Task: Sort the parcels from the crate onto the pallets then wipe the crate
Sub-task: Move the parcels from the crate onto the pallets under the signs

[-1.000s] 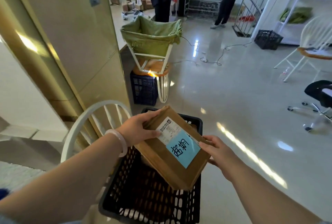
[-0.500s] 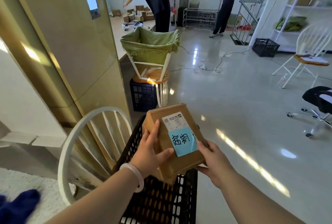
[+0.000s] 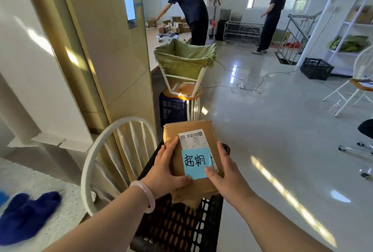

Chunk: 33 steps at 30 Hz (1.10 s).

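Note:
A flat brown cardboard parcel [image 3: 189,130] with a white shipping label and a blue handwritten note is held above a black plastic crate [image 3: 181,227]. My left hand [image 3: 163,173] grips its left edge, thumb across the lower face. My right hand [image 3: 226,173] grips its right edge, thumb on the blue note. The crate stands on a white chair [image 3: 113,150] right below me. What else lies inside the crate is hidden by the parcel and my arms.
Ahead stand an upturned white stool with a green sack [image 3: 184,60] and a dark blue crate [image 3: 171,108] under it. A gold cabinet [image 3: 113,45] is to the left. Two people work at the back. A blue cloth [image 3: 28,215] lies at lower left; cables cross the floor.
The parcel has turned from tilted to square with me and risen toward my view. My left hand slid from the top edge to the left side. The camera tilted up, showing more of the room.

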Motion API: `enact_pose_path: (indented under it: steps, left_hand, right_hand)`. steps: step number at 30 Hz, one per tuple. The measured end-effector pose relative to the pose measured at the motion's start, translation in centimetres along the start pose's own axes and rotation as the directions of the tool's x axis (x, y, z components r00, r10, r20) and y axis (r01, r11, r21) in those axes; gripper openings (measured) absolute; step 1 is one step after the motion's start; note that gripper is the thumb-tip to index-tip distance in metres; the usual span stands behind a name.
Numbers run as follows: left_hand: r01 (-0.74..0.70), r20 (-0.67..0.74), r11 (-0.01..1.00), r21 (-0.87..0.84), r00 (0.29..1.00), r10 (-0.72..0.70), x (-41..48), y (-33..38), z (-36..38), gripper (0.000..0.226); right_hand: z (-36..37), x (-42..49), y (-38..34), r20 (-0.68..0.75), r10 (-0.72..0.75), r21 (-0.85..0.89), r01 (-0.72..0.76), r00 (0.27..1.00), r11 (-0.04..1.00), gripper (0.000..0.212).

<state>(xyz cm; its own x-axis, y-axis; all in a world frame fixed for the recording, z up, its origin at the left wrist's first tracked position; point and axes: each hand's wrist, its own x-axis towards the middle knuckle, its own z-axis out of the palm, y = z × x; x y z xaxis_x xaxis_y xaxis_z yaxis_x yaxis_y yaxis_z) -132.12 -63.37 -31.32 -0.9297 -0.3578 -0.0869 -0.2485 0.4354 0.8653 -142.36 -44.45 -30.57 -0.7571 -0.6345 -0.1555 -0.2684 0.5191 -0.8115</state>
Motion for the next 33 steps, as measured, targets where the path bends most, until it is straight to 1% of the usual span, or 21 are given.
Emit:
enact_pose_path:
  steps: [2,5,8,11,13,15,17,20,24,26,30,33]
  left_hand:
    - [-0.035,-0.020,0.999,0.042,0.999,0.036,-1.1,-0.2,-0.3,0.115]
    - [-0.032,-0.078,0.996,0.087,0.996,0.039,-2.8,-0.8,-1.3,0.119]
    - [0.038,-0.112,0.991,0.128,0.993,-0.024,-4.8,-1.0,-2.3,0.118]
    - [0.109,-0.194,0.985,0.134,0.978,-0.082,-6.6,-1.3,-3.8,0.112]
    - [0.125,-0.234,0.984,0.130,0.968,-0.092,-7.9,-1.6,-5.1,0.110]
    - [0.121,-0.271,0.987,0.110,0.959,-0.087,-9.3,-2.3,-6.7,0.109]
    - [0.080,-0.319,0.992,0.100,0.947,-0.045,-10.8,-3.1,-8.4,0.110]
    - [0.065,-0.391,0.988,0.142,0.920,-0.004,-13.5,-4.9,-11.2,0.111]
    - [0.163,-0.463,0.978,0.131,0.882,-0.085,-18.1,-7.7,-15.4,0.109]
    - [0.206,-0.512,0.970,0.127,0.851,-0.114,-20.8,-9.2,-17.6,0.107]
    - [0.321,-0.556,0.946,0.048,0.795,-0.242,-26.3,-11.6,-21.6,0.107]
    - [0.358,-0.586,0.933,-0.028,0.750,-0.306,-30.3,-13.2,-24.7,0.107]
  right_hand:
    - [0.8,-0.1,-0.2,0.067,-0.080,-0.110,0.087,0.995,0.990,0.088]
    - [2.1,-0.2,-0.7,0.125,-0.108,-0.091,0.119,0.986,0.989,0.085]
    - [3.5,0.0,-1.9,0.160,-0.138,-0.089,0.153,0.977,0.984,0.081]
    - [5.2,0.3,-3.9,0.204,-0.198,-0.104,0.222,0.959,0.969,0.078]
    - [6.5,0.5,-5.2,0.234,-0.208,-0.159,0.249,0.950,0.955,0.070]
    - [7.8,0.4,-6.8,0.265,-0.223,-0.183,0.276,0.938,0.944,0.071]
    - [9.4,0.3,-8.4,0.299,-0.276,-0.130,0.326,0.913,0.937,0.073]
    - [12.5,0.0,-11.1,0.355,-0.304,-0.114,0.363,0.884,0.925,0.075]
    - [18.0,-1.3,-15.3,0.428,-0.332,-0.101,0.410,0.840,0.907,0.076]
    - [21.3,-2.3,-17.4,0.453,-0.334,-0.108,0.423,0.827,0.900,0.077]
    - [27.3,-4.2,-21.5,0.511,-0.360,-0.127,0.483,0.780,0.867,0.077]
    - [31.6,-5.9,-24.8,0.556,-0.389,-0.098,0.523,0.734,0.847,0.076]
